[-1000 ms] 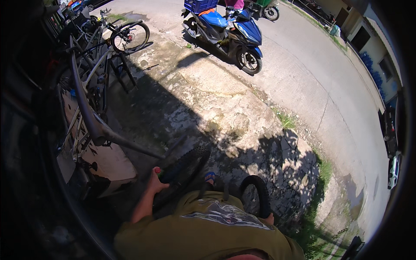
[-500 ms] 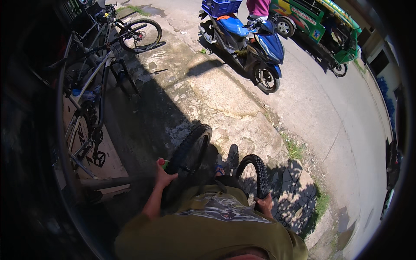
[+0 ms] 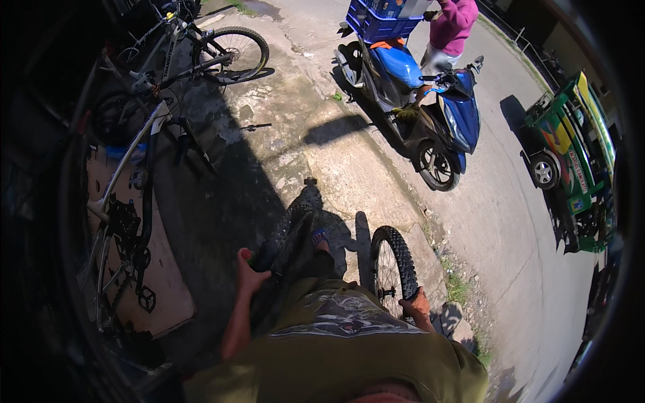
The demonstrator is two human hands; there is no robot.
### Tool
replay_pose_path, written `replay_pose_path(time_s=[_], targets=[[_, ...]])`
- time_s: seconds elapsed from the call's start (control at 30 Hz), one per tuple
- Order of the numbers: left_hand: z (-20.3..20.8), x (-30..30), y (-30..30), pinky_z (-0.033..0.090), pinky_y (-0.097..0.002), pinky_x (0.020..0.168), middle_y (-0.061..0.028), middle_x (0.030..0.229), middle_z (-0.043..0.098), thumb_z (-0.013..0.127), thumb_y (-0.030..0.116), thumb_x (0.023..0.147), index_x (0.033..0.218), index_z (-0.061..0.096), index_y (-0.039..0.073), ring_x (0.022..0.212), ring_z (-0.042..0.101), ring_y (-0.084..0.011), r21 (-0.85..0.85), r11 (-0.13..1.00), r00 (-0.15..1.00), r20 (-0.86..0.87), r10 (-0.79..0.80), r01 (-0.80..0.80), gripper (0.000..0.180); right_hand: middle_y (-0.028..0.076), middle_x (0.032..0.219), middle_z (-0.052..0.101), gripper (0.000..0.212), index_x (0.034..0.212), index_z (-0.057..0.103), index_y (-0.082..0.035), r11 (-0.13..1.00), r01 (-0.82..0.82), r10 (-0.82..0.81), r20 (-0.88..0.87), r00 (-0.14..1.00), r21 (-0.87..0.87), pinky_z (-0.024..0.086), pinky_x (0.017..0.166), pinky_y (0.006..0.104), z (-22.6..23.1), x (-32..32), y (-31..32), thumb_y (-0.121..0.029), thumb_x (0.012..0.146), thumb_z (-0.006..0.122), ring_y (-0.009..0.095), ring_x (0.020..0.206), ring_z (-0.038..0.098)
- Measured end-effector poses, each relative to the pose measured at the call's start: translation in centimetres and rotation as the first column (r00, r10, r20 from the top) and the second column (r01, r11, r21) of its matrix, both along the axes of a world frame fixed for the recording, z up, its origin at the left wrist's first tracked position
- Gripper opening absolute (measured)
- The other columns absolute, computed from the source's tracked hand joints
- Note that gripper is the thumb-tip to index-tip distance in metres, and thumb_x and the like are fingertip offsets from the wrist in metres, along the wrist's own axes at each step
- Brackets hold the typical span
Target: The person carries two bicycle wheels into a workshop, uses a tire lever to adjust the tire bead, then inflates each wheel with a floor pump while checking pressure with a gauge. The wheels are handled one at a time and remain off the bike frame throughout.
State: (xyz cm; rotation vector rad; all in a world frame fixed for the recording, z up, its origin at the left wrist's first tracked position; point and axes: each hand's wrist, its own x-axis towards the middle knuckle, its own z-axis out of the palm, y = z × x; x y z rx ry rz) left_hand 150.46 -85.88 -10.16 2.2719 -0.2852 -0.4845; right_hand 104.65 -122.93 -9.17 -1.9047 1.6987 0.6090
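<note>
On my left, a bicycle wheel with a dark knobby tyre stands in the shade. My left hand is closed at its near side, thumb toward the tyre. A small red-topped item shows at that hand's fingers; its kind is unclear. To the right, my right hand is wrapped round the knobby tyre of a second bicycle wheel, whose spokes and hub show. Between the wheels, one of my feet in a blue slipper is forward on the concrete.
Bicycles stand along the left side, near a flat brown board. Ahead on the right, a blue motor scooter carries a blue crate, beside a person in pink. A green tricycle vehicle is on the road.
The scooter and green vehicle now appear further right and lower in view. My foot has come forward between the wheels. Both hands keep their places at the wheels.
</note>
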Motion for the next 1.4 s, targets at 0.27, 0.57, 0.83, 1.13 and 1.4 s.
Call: replay_pose_path(time_s=[0.27, 0.57, 0.83, 1.13, 1.4], targets=[[2.7, 18.4, -13.8, 0.049, -0.0470, 0.108, -0.0131, 0.148, 0.050, 0.093, 0.021, 0.057, 0.150, 0.035, 0.015, 0.129, 0.059, -0.0372, 0.128, 0.992, 0.999, -0.025, 0.024, -0.021, 0.111, 0.027, 0.138, 0.063, 0.114, 0.154, 0.038, -0.004, 0.998, -0.058, 0.059, 0.017, 0.998, -0.023, 0.054, 0.104, 0.0505, -0.6, 19.2, -14.3, -0.051, 0.064, 0.092, 0.044, 0.123, 0.065], [6.1, 39.9, -33.9, 0.052, -0.0500, 0.104, -0.0101, 0.140, 0.058, 0.092, 0.023, 0.057, 0.148, 0.040, 0.021, 0.126, 0.063, -0.0408, 0.186, 0.982, 0.998, -0.047, 0.039, -0.030, 0.105, 0.028, 0.129, 0.065, 0.089, 0.133, 0.049, -0.002, 0.986, -0.156, 0.163, 0.122, 0.979, -0.064, 0.055, 0.098, 0.0524, -2.9, 44.8, -33.2, -0.049, 0.068, 0.087, 0.046, 0.119, 0.066], [6.5, 61.7, -52.8, 0.053, -0.0500, 0.102, -0.0121, 0.140, 0.057, 0.089, 0.021, 0.060, 0.148, 0.041, 0.018, 0.125, 0.062, -0.0415, 0.090, 0.996, 0.985, 0.173, 0.008, -0.024, 0.101, 0.023, 0.129, 0.067, 0.093, 0.138, 0.051, -0.004, 0.969, -0.236, 0.243, 0.123, 0.962, -0.073, 0.056, 0.098, 0.0505, -3.0, 67.9, -48.6, -0.046, 0.065, 0.090, 0.041, 0.118, 0.068], [4.6, 89.8, -76.0, 0.054, -0.0505, 0.101, -0.0144, 0.144, 0.053, 0.093, 0.026, 0.060, 0.149, 0.041, 0.016, 0.130, 0.059, -0.0415, -0.002, 0.998, 0.987, 0.149, -0.066, 0.068, 0.104, 0.023, 0.120, 0.068, 0.094, 0.135, 0.050, -0.006, 0.967, -0.240, 0.254, 0.208, 0.945, -0.092, 0.057, 0.095, 0.0512, -5.5, 89.4, -61.8, -0.049, 0.064, 0.092, 0.042, 0.113, 0.069], [5.9, 113.4, -96.5, 0.052, -0.0505, 0.102, -0.0165, 0.137, 0.055, 0.089, 0.025, 0.061, 0.148, 0.039, 0.017, 0.125, 0.062, -0.0417, -0.118, 0.987, 0.991, 0.098, -0.096, 0.108, 0.101, 0.021, 0.123, 0.067, 0.094, 0.135, 0.051, -0.006, 0.965, -0.198, 0.220, 0.122, 0.968, -0.171, 0.055, 0.098, 0.0521, -2.3, 108.0, -71.4, -0.048, 0.062, 0.093, 0.041, 0.116, 0.067]])
